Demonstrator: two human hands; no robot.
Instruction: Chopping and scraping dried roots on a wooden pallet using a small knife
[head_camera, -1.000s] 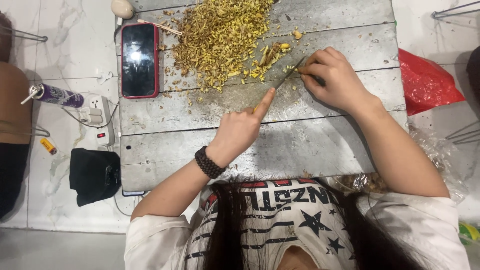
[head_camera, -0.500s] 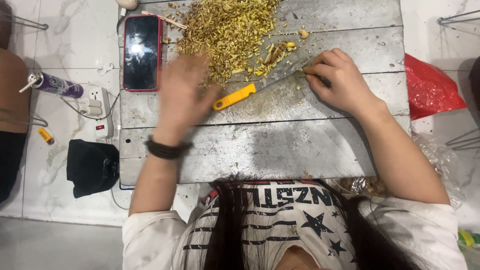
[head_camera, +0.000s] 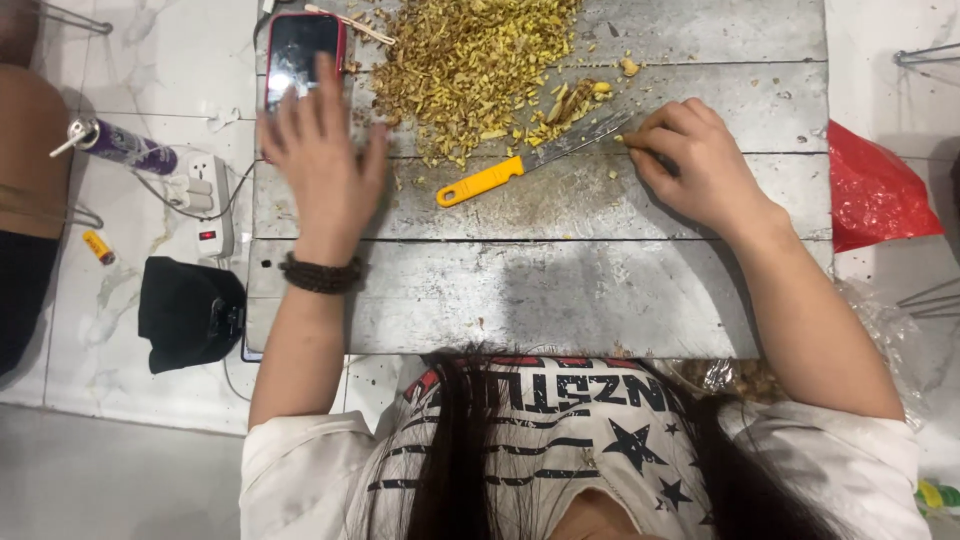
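While the head view looks straight down on a grey plank desk (head_camera: 560, 290), the left hand (head_camera: 322, 160) lies flat with its fingers spread, its grip released, the fingertips reaching over the lower edge of a phone (head_camera: 300, 50) in a red case at the desk's far left corner. A dark beaded band (head_camera: 320, 274) circles that wrist. The knife (head_camera: 530, 160) lies free on the desk between the two hands, its yellow handle pointing toward the left hand and its blade running up toward the right hand (head_camera: 695, 165). The right hand is curled, its grip pinched on a small yellowish piece (head_camera: 632, 142) just beside the blade tip. A heap of chopped yellow-green bits (head_camera: 470, 60) covers the far middle of the desk, touching the blade's upper side. On the marble floor to the left lie a white power strip (head_camera: 205, 190), a purple tube (head_camera: 125, 148) and a black pouch (head_camera: 185, 312); a red bag (head_camera: 875, 195) sits to the right of the desk.
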